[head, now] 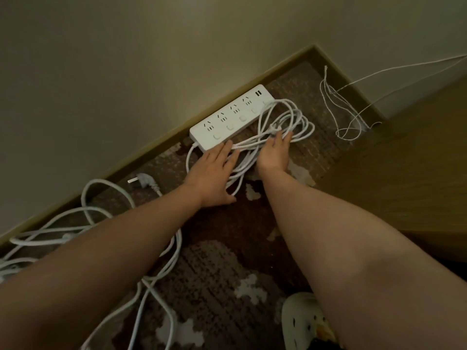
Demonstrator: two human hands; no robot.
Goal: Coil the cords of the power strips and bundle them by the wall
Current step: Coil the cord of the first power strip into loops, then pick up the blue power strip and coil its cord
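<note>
A white power strip [228, 117] lies on the carpet along the baseboard. Its white cord [288, 120] sits coiled in loops beside the strip's right end. My left hand [213, 175] lies flat, fingers straight, on the near loops of the coil by the strip's left end. My right hand [275, 152] rests on the coil's near side with its fingers stretched over the strands. A second white cord [111, 215] sprawls loose across the floor at the left, its plug [142, 181] lying near the baseboard.
Thin white string [346, 114] lies tangled in the corner and runs up to the right. A wooden furniture side [404, 178] stands at the right. A white perforated shoe [303, 322] shows at the bottom. The baseboard [141, 150] borders the patterned carpet.
</note>
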